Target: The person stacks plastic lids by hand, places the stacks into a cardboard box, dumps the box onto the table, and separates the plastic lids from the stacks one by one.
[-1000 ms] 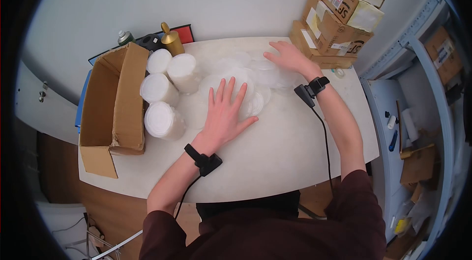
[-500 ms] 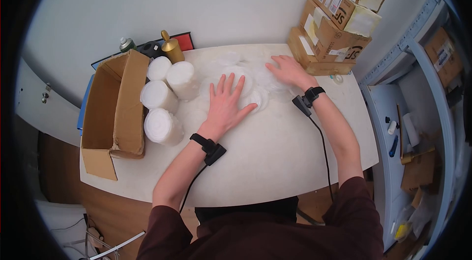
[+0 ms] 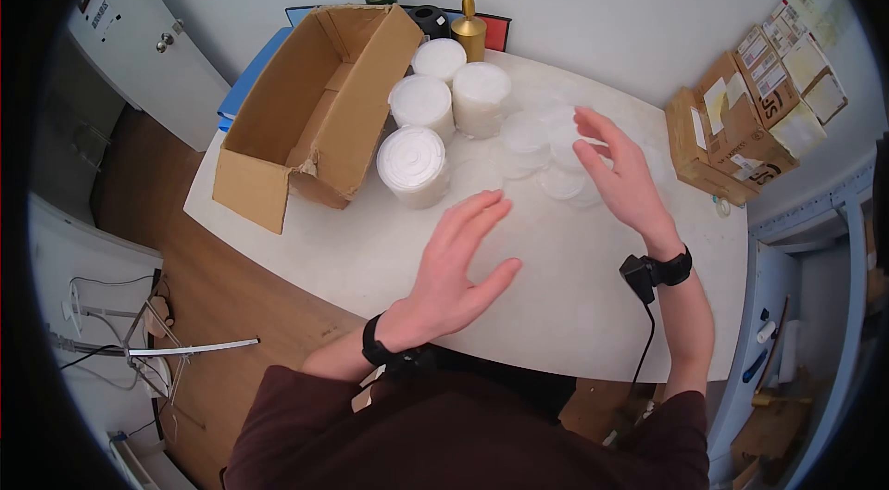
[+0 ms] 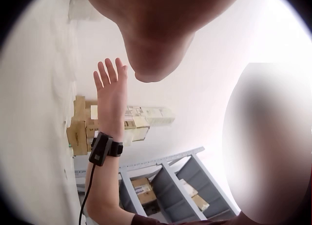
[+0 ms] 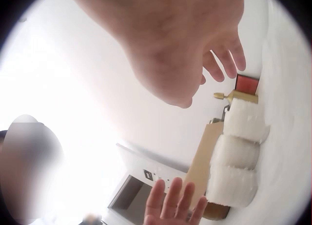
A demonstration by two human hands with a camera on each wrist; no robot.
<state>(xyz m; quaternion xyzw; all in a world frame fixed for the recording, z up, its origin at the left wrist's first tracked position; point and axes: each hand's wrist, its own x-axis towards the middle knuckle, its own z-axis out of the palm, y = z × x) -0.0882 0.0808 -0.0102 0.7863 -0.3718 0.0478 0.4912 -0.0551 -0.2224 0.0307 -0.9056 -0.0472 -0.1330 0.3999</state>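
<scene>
From the head view, thin translucent discs are lying flat and overlapping on the tabletop, just right of four upright white stacks. The right hand is the nearer one: it is hovering at their right side, the discs lying leftward of its fingers and partly below them, and those fingers are bending slightly, gripping nothing I can see. Being round, the discs are offering no long axis. The left hand is hanging closer to the person, its fingers nearly straight, thumb spreading wide; the discs are lying farther off and to its right. An open cardboard box is bounding the left, cartons the far right; toward the near edge, the surface is leaving the most room. From the left wrist, the right hand is standing raised off the tabletop, fingers a little apart, while the left hand is filling the top, its fingers impossible to tell. From the right wrist, the right fingers are hanging parted, three stacks are standing beyond, and the left fingers are showing straight, slightly apart.
</scene>
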